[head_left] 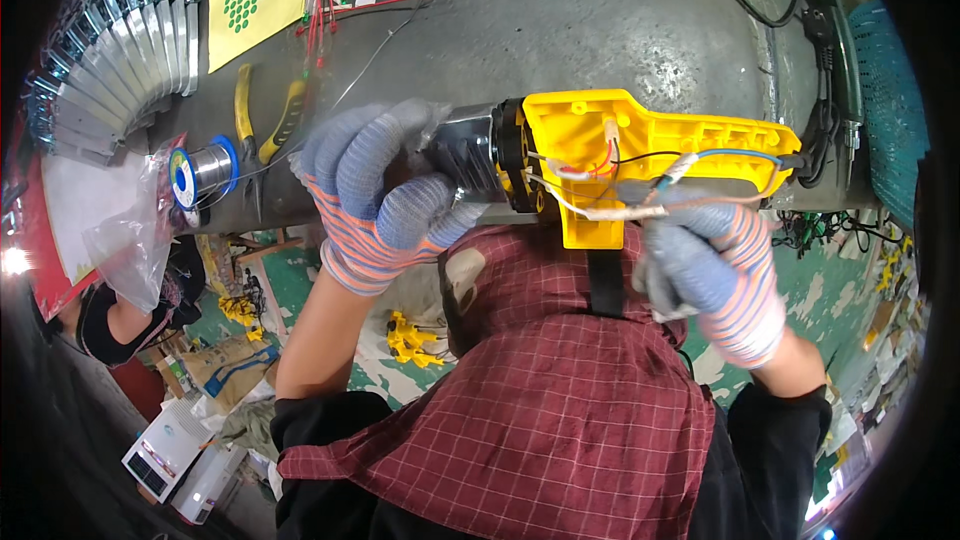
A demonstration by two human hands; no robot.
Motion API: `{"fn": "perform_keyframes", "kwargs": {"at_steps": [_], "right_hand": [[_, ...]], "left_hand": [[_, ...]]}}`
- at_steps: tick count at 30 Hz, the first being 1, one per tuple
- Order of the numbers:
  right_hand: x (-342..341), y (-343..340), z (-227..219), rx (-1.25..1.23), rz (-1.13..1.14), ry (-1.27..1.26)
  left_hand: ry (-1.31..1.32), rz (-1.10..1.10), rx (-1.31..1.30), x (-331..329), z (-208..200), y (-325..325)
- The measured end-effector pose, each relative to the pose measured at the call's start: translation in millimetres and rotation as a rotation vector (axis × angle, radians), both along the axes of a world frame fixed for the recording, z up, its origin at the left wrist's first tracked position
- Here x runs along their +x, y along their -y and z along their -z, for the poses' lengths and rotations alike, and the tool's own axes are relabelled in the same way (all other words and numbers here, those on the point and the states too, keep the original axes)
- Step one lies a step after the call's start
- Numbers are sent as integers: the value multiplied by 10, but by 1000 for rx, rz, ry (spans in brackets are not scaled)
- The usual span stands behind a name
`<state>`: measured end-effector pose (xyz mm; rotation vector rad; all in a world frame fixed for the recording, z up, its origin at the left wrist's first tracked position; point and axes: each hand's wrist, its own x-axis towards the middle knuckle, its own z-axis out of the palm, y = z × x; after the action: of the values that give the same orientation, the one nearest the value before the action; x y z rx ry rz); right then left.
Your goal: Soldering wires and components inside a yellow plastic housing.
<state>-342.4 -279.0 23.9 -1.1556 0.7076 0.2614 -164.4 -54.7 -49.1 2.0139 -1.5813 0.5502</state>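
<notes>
My gloved left hand (375,185) is wrapped round the dark, shiny cylindrical body (470,145) of a power tool. The tool lies sideways at the bench's near edge. Joined to its right end by a black collar is an open yellow handle housing (690,128), its ribbed inside facing up. White, red, black, blue and brown wires (735,153) run through the housing toward a black cord at its right end. My gloved right hand (705,260) is closed at the housing's near edge, fingers pinching a pale wire; its fingertips are partly hidden.
On the dark bench (600,30) lie a solder wire spool (207,177), yellow-handled pliers (283,120), a yellow card (256,5) and red cable ties. Stacked metal parts (135,60) stand at far left. A blue basket (885,110) is at right. Another person's arm (115,325) shows at left.
</notes>
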Motion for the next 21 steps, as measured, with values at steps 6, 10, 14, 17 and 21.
{"fn": "perform_keyframes", "kwargs": {"at_steps": [6,10,14,17,21], "right_hand": [[206,25,211,-518,-139,162],[288,35,398,-1089,-147,529],[374,-26,330,-1298,-194,441],[299,-47,398,-1325,-177,516],[223,-95,308,-1256,-283,509]], "left_hand": [[-129,-95,165,50,-127,142],[-450,152,25,87,-92,258],[-269,161,198,-88,-224,393],[-140,-4,248,-174,-149,511],[-179,-54,224,-183,-188,567]]}}
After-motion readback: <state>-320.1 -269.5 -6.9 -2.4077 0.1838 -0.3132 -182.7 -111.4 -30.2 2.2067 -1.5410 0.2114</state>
